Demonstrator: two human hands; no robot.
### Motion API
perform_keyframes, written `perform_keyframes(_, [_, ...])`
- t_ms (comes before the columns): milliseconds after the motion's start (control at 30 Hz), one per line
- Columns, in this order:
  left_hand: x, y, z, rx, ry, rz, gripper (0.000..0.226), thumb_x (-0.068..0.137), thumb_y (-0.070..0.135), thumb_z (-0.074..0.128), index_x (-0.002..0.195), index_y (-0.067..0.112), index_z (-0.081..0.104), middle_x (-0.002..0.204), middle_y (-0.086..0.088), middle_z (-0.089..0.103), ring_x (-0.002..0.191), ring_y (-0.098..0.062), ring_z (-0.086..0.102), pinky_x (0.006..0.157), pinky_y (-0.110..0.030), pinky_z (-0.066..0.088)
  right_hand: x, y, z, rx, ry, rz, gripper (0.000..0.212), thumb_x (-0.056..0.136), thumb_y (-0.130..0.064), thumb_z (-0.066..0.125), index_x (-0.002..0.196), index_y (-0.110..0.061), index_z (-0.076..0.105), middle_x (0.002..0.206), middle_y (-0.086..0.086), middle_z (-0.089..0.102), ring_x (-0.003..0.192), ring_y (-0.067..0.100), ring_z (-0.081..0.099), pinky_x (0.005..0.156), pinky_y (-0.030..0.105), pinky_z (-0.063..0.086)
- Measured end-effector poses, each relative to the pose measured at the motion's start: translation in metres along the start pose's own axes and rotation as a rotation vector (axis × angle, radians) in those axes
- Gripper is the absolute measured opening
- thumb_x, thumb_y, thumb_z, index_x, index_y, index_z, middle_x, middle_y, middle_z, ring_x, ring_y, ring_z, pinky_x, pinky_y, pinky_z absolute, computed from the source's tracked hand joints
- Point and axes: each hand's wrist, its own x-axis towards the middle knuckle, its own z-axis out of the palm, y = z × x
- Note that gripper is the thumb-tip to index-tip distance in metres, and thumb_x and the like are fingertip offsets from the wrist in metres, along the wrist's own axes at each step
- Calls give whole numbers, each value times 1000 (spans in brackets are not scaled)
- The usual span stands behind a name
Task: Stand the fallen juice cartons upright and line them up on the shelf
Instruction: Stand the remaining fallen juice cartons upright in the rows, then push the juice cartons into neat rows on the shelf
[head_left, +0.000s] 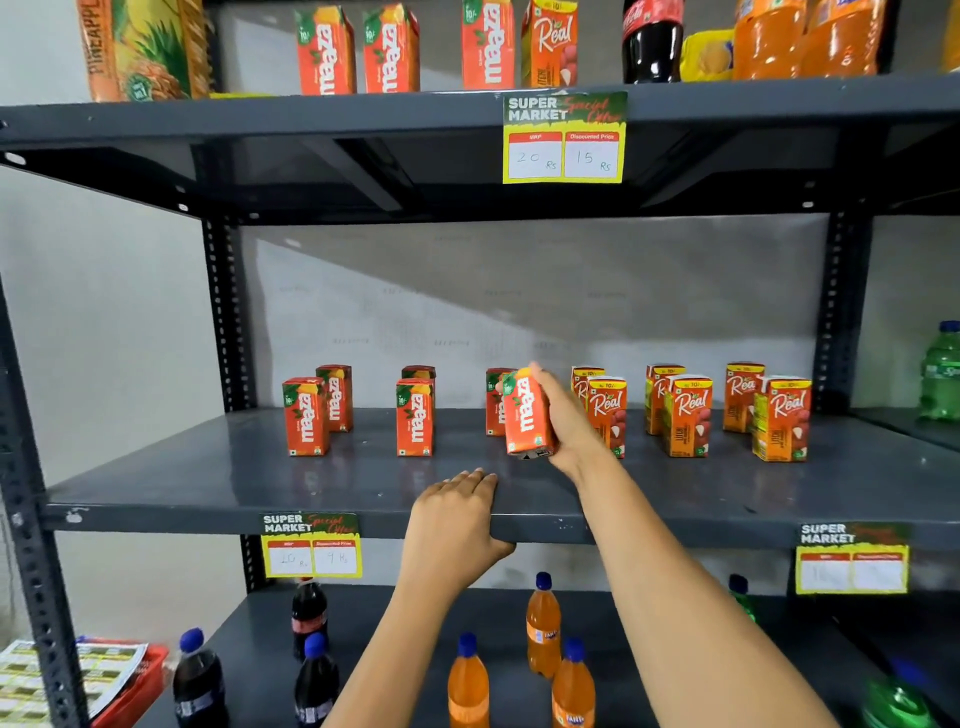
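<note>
My right hand (566, 415) grips a red Maaza carton (524, 415), tilted slightly, its base just above the middle shelf (208, 483). My left hand (457, 519) rests on that shelf's front edge, fingers on top and thumb underneath. Several Maaza cartons stand upright to the left: a pair (306, 415), another pair (414, 418), and one (493, 400) right behind the held carton. Several Real cartons stand upright to the right in pairs (608, 410), (688, 415), (782, 418).
The upper shelf (260, 119) carries more cartons, a cola bottle (652, 41) and orange bottles. Below, cola bottles (200, 675) and orange Fanta bottles (543, 623) stand. Price tags (563, 137) hang from the shelf edges. A green bottle (943, 374) stands at far right.
</note>
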Motion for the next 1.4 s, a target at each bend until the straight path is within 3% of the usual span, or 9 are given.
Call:
perform_keyframes(67, [0,0,0,-1,8,5,71,73,56,62,134,22,49,140,1,52,125,-17,50,102,-35,41,6,-3,6,-109,35,-8,56,83,-58,58,124,-21,48,114,8,65,94,23,66,61,32,56])
perform_keyframes(233, [0,0,-1,-2,8,19,72,72,55,63,133,19,50,139,-1,53,125,-18,51,101,-35,41,26,-5,21,-115,47,-118,45,93,-41,53,127,-11,47,124,14,61,95,21,62,75,32,53])
perform_keyframes(567, [1,0,-3,1,42,43,67,70,51,66,128,19,54,134,0,58,120,-17,55,97,-33,44,33,3,18,0,-73,-44,29,99,-21,45,123,-9,56,129,21,57,95,21,62,74,31,53])
perform_keyframes(733, [9,-6,-16,-70,-242,36,89,69,75,56,138,21,41,144,-2,46,129,-22,44,106,-41,36,17,-3,7,-226,-102,-91,37,101,-15,39,138,-10,45,135,17,53,104,18,56,70,23,48])
perform_keyframes(833, [22,-22,-30,-383,-331,-198,82,71,81,46,123,18,55,126,-7,60,110,-22,56,94,-42,48,4,0,4,-689,85,-212,46,96,-17,52,139,-6,40,138,16,52,113,20,54,84,28,48])
perform_keyframes(900, [34,-45,-32,-339,-187,-476,79,75,72,54,121,8,51,122,-13,58,111,-29,54,93,-42,47,-7,6,3,-966,204,-184,55,87,-29,66,132,-3,49,134,15,57,115,26,57,87,34,47])
perform_keyframes(1000, [47,-71,-31,-188,-268,-766,101,69,71,63,135,1,31,139,-17,42,127,-34,38,103,-43,35,-21,19,14,-1184,105,-15,60,71,-53,73,112,-11,61,123,11,64,105,25,61,83,33,49])
perform_keyframes(1167, [67,-72,-11,-99,-297,-832,106,65,75,62,138,5,31,140,-13,41,128,-32,37,104,-42,32,-19,30,35,-1282,304,-4,74,73,-56,70,130,-13,51,132,13,52,120,29,52,96,39,43])
perform_keyframes(1400, [76,-76,-4,-138,-185,-779,69,83,51,57,132,4,43,135,-14,49,123,-32,44,100,-41,34,-17,36,52,-1327,406,-18,78,75,-57,68,131,-8,49,131,14,55,120,30,51,97,39,43])
